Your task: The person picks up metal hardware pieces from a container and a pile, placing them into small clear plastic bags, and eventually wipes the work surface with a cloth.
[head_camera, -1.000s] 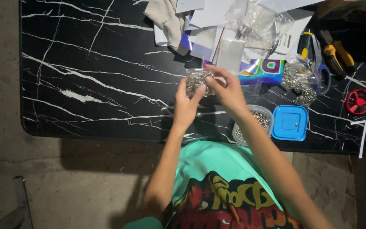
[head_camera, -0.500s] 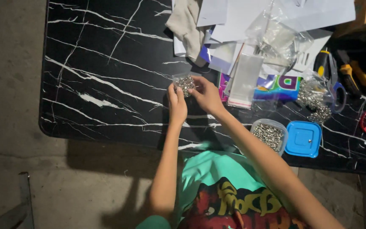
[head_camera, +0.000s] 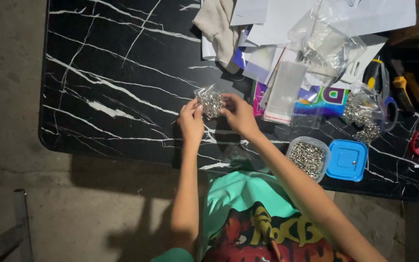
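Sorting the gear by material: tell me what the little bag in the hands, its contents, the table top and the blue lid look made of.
Small bag: thin clear plastic film, crinkled and glossy. Its contents: tiny silvery pieces, probably metal, glinting; too small to tell the kind. Table top: black with white veins, marble-look; real stone or laminate cannot be told. Blue lid: moulded plastic, smooth, uniform colour, rounded corners. Left hand and right hand pinch the bag.

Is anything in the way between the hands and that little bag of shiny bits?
Nothing visible is. The left hand and right hand both grip the small clear bag of silver pieces directly, one on each side, above the black marble table.
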